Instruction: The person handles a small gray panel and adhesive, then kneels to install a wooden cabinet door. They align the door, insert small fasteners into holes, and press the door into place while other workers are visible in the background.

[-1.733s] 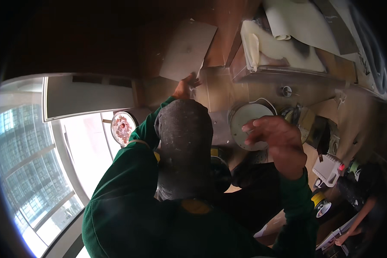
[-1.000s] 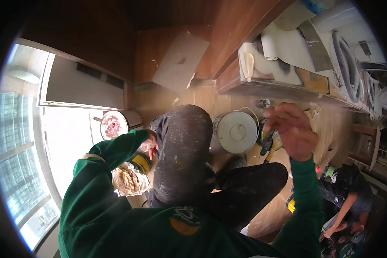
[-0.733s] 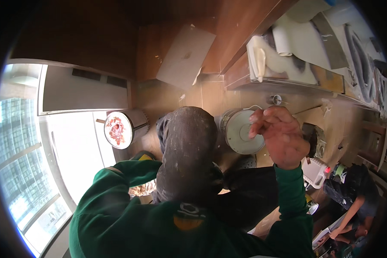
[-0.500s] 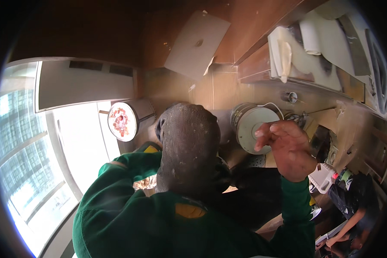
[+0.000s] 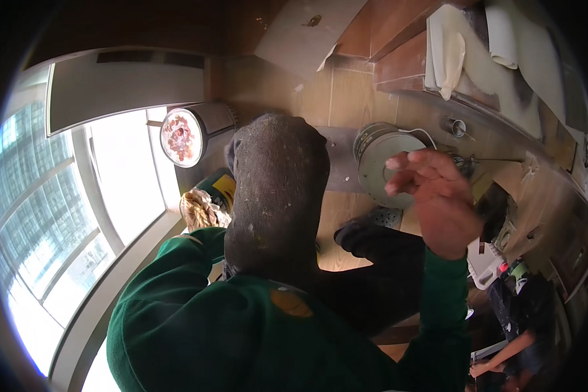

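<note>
Nearest to us is the green sleeve [image 5: 255,340] and a dark grey cap [image 5: 277,189] that fills the middle of the view. Our right hand [image 5: 434,196] is raised in the air with its fingers [image 5: 405,166] loosely spread and curled, grasping nothing; half a second ago it hung a little lower and further right, and it has since lifted and drifted left so that it now overlaps the edge of the grey bucket [image 5: 382,157] behind it (whether it touches the bucket we cannot tell). Our left hand [image 5: 202,209], in a pale knitted glove, sits just left of the cap, beside a yellow and green tool [image 5: 219,189]; whether it is clenched on the tool or merely resting against it we cannot tell. It shows more fully than before.

Further off, the bucket stands on the wooden floor [image 5: 346,98], its round lid facing us. A lamp [image 5: 183,136] with a bright round face lies left of the cap, near the window [image 5: 65,215]. Beyond, a pale board [image 5: 307,26] leans on the floor, much as earlier.
</note>
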The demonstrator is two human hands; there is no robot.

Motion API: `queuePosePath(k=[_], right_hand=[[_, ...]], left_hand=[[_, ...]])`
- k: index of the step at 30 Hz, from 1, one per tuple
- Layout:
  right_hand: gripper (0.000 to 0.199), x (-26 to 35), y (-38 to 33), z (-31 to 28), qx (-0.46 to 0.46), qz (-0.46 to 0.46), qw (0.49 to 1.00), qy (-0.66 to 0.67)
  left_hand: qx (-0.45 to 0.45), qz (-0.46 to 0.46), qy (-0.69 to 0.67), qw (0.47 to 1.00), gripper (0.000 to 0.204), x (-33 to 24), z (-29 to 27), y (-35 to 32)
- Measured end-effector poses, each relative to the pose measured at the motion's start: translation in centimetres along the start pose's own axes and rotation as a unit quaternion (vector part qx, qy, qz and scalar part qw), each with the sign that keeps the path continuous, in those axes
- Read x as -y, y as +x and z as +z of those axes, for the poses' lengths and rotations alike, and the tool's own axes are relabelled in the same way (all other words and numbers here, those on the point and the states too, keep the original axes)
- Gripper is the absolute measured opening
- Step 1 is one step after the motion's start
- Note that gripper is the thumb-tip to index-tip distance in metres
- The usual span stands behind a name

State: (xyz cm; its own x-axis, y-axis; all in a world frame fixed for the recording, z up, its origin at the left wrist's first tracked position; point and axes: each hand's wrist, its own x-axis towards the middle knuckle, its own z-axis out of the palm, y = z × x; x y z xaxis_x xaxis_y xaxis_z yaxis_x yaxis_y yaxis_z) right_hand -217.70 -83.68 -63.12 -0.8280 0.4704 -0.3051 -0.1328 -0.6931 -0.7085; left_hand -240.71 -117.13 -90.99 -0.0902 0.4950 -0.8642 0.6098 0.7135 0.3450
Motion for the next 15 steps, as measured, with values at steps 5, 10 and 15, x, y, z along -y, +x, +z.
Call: queuePosePath(k=[5, 10, 15], right_hand=[[0.06, 0.7, -1.2, -1.2, 0.024, -0.057, 0.998, 0.004], [0.067, 1.3, -0.3, -1.1, 0.061, -0.071, 0.996, -0.008], [0.068, 1.2, 0.7, 2.4, 0.153, -0.066, 0.984, -0.054]], left_hand=[[0.02, -0.009, -0.017, 1.0, 0.025, -0.2, 4.0, -2.0], [0.004, 0.0, -0.082, 0.997, 0.024, -1.1, 6.4, -6.0], [-0.138, 0.058, -0.215, 0.965, 0.023, 0.8, 5.9, -10.1]])
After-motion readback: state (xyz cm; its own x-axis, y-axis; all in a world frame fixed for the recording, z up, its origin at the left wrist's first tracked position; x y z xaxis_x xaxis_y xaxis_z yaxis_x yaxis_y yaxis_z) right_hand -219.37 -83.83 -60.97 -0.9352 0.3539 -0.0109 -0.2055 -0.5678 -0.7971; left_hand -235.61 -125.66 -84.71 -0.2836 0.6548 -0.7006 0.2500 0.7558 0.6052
